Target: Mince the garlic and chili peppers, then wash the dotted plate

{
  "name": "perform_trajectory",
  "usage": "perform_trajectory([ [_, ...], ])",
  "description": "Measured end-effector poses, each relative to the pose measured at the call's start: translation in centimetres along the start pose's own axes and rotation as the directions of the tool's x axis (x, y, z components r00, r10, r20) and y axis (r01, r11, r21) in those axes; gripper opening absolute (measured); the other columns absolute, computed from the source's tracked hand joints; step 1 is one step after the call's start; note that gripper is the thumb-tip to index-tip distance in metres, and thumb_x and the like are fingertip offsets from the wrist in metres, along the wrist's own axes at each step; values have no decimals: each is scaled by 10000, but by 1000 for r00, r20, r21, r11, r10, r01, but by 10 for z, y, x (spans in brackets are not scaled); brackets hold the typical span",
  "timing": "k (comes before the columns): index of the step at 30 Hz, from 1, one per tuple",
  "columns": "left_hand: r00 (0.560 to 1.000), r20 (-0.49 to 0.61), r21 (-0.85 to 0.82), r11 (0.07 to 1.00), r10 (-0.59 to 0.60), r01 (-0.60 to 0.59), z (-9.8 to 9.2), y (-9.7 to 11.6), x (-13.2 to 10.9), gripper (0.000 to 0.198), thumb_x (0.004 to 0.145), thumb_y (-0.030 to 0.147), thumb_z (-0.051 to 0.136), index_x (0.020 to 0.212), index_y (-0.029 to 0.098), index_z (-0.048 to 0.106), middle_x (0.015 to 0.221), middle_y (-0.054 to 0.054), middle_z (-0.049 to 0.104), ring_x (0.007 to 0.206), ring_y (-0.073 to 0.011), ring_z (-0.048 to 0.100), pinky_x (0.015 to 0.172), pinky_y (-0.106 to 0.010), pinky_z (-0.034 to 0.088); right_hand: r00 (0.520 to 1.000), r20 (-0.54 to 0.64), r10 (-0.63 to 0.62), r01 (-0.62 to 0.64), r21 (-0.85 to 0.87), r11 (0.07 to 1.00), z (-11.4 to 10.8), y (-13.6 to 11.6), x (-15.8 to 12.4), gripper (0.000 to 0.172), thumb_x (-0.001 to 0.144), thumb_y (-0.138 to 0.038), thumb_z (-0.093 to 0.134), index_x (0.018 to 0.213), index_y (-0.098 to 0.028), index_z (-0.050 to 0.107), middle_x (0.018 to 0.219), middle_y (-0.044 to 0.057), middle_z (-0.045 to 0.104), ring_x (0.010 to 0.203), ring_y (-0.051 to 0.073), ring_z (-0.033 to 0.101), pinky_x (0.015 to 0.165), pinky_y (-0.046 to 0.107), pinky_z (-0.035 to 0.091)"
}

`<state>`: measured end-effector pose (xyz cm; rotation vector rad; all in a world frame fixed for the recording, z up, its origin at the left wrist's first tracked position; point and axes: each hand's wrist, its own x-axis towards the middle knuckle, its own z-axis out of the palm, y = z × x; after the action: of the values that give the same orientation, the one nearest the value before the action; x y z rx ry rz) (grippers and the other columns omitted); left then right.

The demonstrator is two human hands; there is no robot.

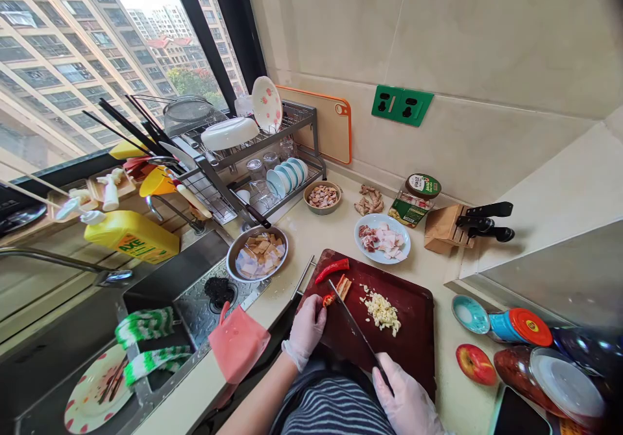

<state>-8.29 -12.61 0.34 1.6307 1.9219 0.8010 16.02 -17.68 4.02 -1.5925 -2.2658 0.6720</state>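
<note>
My right hand [402, 393], in a clear plastic glove, grips the black handle of a kitchen knife [359, 332]. Its blade slants up and left over a dark red cutting board [413, 292], the tip beside a split red chili pepper [343, 286] with its pale inside showing. My left hand [307, 328], also gloved, has its fingers curled against the near end of that chili pepper, left of the blade. A whole red chili [333, 270] lies farther back on the board. Right of the knife is a pile of chopped garlic [382, 311].
Behind the board stand a plate of sliced meat [384, 239], ginger [368, 200] and a knife block [445, 227]. At left are a metal bowl of pieces in water [257, 253], the sink [146, 292] and a dish rack [272, 162]. An apple [476, 364] and jars sit right.
</note>
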Motion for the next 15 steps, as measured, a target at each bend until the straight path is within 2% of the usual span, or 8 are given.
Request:
perform_trajectory([
  [4,999,21,113,993,-31,28,-2,6,2,46,849,218,432,846,216,478,816,-31,612,741,-174,587,696,-293,477,999,30,18,-17,-36,999,2,0,0,389,935,-358,337,1120,-197,639,1051,101,712,906,206,696,727,234,555],
  [11,996,81,340,941,-32,3,-1,8,6,99,869,194,397,845,222,489,843,-52,646,797,-193,639,680,-270,446,996,68,61,-60,-8,998,5,0,-3,348,909,-348,397,1108,-220,652,1067,80,709,940,203,687,765,226,546],
  [15,990,99,373,926,-98,54,-3,14,8,99,853,178,403,850,218,492,843,-55,656,798,-195,641,658,-264,420,996,64,58,-59,26,998,7,3,-4,380,921,-386,371,1133,-223,642,1103,81,696,945,203,685,765,230,549],
])
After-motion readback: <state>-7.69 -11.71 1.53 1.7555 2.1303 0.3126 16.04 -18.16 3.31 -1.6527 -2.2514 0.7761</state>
